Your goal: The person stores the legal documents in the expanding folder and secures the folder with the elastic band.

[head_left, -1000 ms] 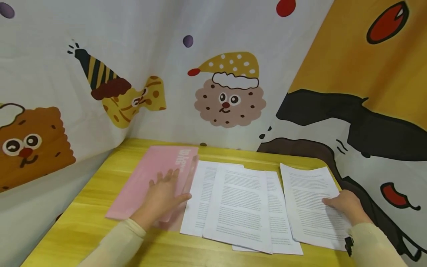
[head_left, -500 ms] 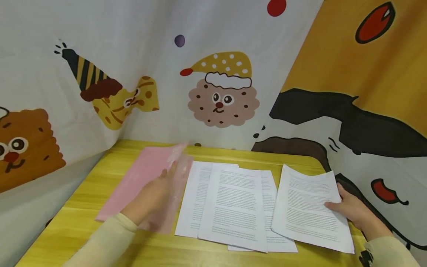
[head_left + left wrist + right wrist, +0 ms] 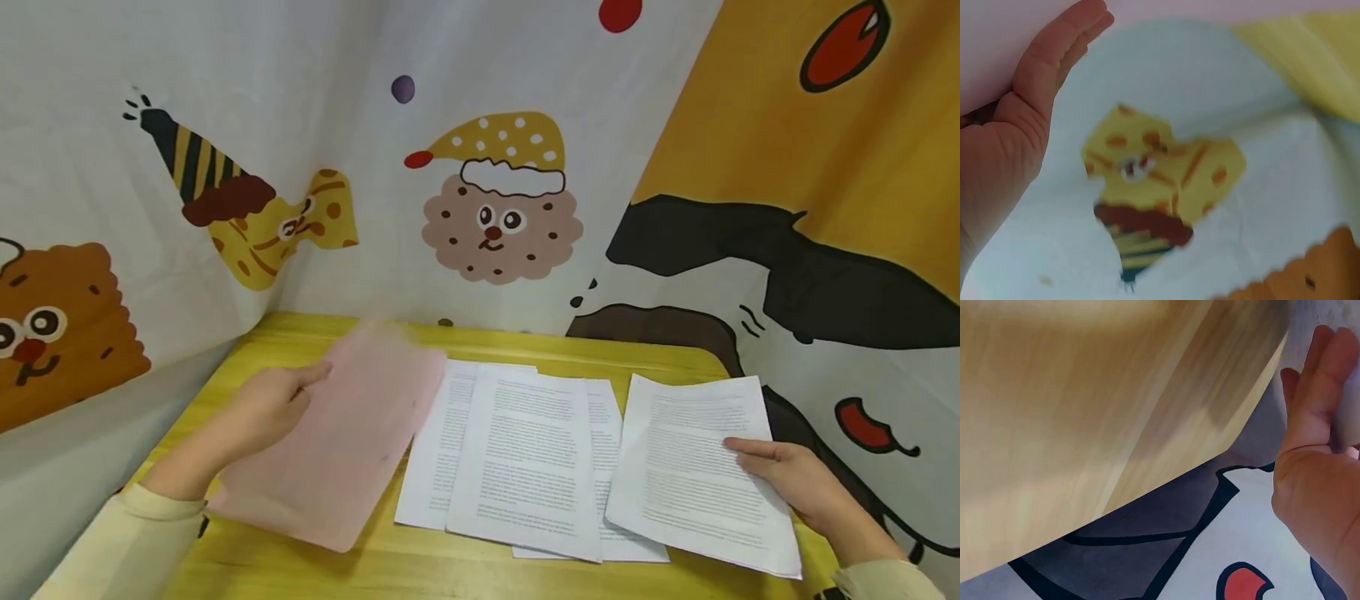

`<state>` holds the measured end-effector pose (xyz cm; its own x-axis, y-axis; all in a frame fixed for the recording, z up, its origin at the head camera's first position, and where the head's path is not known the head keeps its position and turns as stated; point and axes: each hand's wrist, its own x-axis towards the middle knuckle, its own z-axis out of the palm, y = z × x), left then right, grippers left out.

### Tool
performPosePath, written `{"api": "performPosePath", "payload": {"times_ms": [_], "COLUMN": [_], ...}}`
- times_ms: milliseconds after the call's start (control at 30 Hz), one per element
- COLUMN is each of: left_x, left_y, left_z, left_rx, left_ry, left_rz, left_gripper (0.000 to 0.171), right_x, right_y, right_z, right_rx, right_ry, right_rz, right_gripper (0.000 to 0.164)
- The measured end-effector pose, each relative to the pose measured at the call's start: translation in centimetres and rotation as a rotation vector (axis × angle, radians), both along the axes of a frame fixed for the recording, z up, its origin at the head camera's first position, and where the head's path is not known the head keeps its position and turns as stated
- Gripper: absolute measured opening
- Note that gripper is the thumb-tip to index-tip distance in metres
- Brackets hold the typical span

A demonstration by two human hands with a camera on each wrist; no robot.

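Note:
In the head view my left hand [image 3: 262, 412] grips the left side of a pink plastic folder [image 3: 352, 450], thumb on top. The folder is tilted, and its top edge is blurred by motion. At the right my right hand [image 3: 791, 479] holds a few printed sheets [image 3: 690, 467] by their right side, thumb on the print and the other fingers hidden beneath. In the left wrist view, the left hand [image 3: 1029, 100] has its fingers against the pink folder [image 3: 997, 44]. The right wrist view shows the right hand [image 3: 1322, 431] with its fingers against the paper.
Several printed pages [image 3: 525, 467] lie overlapping in the middle of the yellow wood-grain table [image 3: 442, 575]. The folder's right edge overlaps the leftmost page in this view. A cartoon-printed cloth [image 3: 315, 100] hangs behind and beside the table.
The left hand has lifted the folder's right edge and swung it over leftward, so the lettering no longer shows. The right hand has raised its sheets and shifted them slightly left.

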<state>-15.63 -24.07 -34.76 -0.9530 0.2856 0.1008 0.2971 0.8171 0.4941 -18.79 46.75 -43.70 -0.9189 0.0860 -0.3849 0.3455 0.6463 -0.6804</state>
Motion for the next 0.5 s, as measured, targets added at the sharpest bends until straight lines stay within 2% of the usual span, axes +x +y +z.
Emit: {"api": "performPosePath", "payload": {"times_ms": [133, 233, 300, 367, 500], "left_x": [0.8, 1.3, 1.3, 1.3, 1.0], "left_y": [-1.7, -1.7, -1.1, -0.3, 1.3], "left_z": [1.4, 1.5, 1.1, 0.7, 0.1], "left_rx": [0.054, 0.12, 0.154, 0.187, 0.226], "left_ry": [-0.043, -0.072, -0.086, -0.114, -0.148], "left_rz": [0.083, 0.118, 0.111, 0.098, 0.072], "left_gripper": [0.046, 0.047, 0.048, 0.05, 0.052], "right_x": [-0.3, -0.6, -0.7, -0.8, -0.8], "right_y": [-0.3, -0.3, -0.3, -0.6, -1.9], "right_z": [-0.4, -0.4, -0.2, 0.2, 2.0], "right_rx": [0.063, 0.163, 0.232, 0.257, 0.243], "right_ry": [0.023, 0.041, 0.052, 0.055, 0.108], "right_rz": [0.007, 0.002, 0.002, -0.002, -0.045], "right_gripper": [0.073, 0.075, 0.072, 0.069, 0.066]}}
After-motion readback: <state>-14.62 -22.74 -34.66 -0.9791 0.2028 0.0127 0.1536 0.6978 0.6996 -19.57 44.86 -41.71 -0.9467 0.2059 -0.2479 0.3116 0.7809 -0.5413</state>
